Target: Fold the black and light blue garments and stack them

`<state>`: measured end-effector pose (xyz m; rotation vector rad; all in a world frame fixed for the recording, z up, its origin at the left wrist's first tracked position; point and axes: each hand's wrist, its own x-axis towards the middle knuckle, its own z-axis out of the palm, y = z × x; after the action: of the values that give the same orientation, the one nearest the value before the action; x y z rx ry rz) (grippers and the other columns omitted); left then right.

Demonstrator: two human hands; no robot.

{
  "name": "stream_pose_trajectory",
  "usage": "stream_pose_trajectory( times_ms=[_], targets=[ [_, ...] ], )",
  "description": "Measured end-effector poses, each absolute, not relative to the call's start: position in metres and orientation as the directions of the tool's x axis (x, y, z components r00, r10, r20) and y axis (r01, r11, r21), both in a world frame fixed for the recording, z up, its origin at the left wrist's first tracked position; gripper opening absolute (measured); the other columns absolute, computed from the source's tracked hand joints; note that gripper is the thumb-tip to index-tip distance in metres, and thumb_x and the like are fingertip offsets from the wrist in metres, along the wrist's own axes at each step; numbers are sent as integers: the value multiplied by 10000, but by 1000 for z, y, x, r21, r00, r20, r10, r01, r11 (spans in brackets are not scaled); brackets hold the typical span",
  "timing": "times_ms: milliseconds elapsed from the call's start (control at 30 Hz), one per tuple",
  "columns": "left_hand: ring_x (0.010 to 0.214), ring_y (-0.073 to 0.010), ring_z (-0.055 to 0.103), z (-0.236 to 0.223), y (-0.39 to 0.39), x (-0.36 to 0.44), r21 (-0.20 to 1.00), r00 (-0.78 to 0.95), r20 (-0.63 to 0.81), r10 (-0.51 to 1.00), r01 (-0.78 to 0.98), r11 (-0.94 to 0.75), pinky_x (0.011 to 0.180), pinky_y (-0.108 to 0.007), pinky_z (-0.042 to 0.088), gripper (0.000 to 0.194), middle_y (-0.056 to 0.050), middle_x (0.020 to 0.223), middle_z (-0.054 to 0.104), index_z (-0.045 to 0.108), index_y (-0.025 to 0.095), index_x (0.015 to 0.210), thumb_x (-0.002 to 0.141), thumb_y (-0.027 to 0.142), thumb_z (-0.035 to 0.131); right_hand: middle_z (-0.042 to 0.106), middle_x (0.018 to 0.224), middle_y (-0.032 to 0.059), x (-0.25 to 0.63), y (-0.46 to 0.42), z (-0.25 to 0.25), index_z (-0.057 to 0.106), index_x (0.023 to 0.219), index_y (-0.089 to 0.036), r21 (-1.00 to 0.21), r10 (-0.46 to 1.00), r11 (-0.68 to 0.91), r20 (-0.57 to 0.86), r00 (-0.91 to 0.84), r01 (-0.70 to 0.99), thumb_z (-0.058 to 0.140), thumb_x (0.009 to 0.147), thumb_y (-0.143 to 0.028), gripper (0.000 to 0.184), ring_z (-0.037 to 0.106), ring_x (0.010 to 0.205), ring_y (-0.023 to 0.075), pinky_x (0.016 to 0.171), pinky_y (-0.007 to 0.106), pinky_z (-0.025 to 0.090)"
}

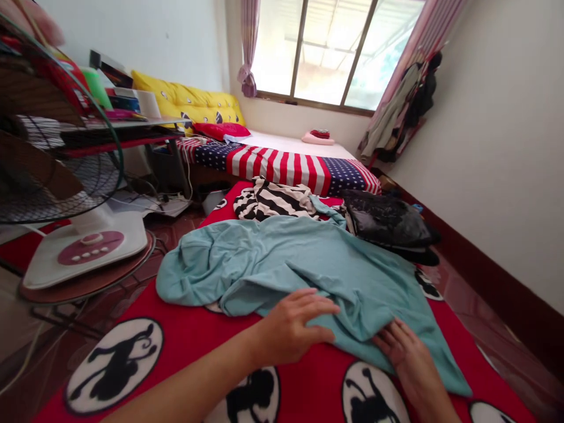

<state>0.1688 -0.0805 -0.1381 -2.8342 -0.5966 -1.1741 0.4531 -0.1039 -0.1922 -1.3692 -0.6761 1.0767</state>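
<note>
Blue garment (273,252) is lying rumpled across red blanket (176,346), dark clothes (388,220) sitting far right. Left hand (293,329) is reaching over its near edge, fingers loosely parted; right hand (408,352) is touching fabric farther right, grip unclear.

Passable: air above the teal garment (286,247), plus red blanket (189,338) left of it. Gap between left hand (288,329) and right hand (408,352) has cloth underneath. Blockers: fan (88,241) left, striped garment (282,200) beyond, dark clothes pile (388,220) far right.
</note>
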Motion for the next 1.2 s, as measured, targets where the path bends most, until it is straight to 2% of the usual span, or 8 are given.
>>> stream_pose_trajectory(
  times_ms=[200,433,533,633,733,900,1067,1200],
  targets=[
    [1272,-303,446,-148,-54,112,315,315,451,835,819,-480,1052,-482,394,558,-108,1387,488,535,248,1298,754,156,617,684,975,44,462,-98,-175,570,1116,-241,-962,882,-236,-272,386,-140,707,700,-517,517,686,780,214,536,312,596],
    [948,-246,634,-158,-39,84,312,221,208,953,908,-279,777,-336,509,451,-45,1037,650,656,257,1091,731,70,459,624,760,28,456,-69,-154,662,992,-170,-885,917,-355,-267,297,301,803,532,-391,529,621,652,203,416,276,527],
    [951,-220,626,-152,-34,79,367,168,366,915,878,-308,792,-300,493,434,-36,1004,646,679,231,938,651,21,430,606,726,-7,464,-59,-124,666,909,-161,-965,924,-172,-88,372,200,802,538,-368,446,557,554,122,437,232,501],
    [996,-210,593,-146,-30,76,364,148,560,815,840,-403,881,-295,466,387,-54,988,628,677,206,891,658,26,426,605,790,-27,480,-55,-96,648,909,-195,-977,746,201,203,634,75,789,569,-332,392,547,593,89,492,195,492],
    [1004,-213,579,-154,-28,75,322,215,572,792,829,-457,888,-303,461,366,-63,982,622,680,206,855,678,28,414,601,795,-27,504,-63,-96,648,878,-211,-941,593,333,260,762,63,762,579,-292,330,549,637,98,519,196,490],
    [948,-229,609,-177,-24,69,383,199,431,880,843,-378,805,-324,485,346,-60,984,646,655,206,1001,751,96,443,647,735,13,546,-90,-155,648,955,-173,-979,671,-131,31,741,159,773,509,-388,511,567,586,150,481,245,458],
    [951,-222,603,-177,-24,67,399,207,447,870,825,-401,806,-310,469,286,-41,965,633,636,211,846,685,71,445,685,791,99,568,-104,-179,659,1005,-157,-735,752,-349,150,642,581,657,596,-469,514,641,745,286,668,404,511],
    [934,-207,588,-177,-25,70,422,246,448,859,789,-447,807,-294,456,291,-32,921,621,618,215,755,613,42,432,636,1090,145,546,-88,-163,657,1004,-180,-349,789,-155,519,328,924,514,713,-350,366,587,1027,333,902,491,450]
  ],
)
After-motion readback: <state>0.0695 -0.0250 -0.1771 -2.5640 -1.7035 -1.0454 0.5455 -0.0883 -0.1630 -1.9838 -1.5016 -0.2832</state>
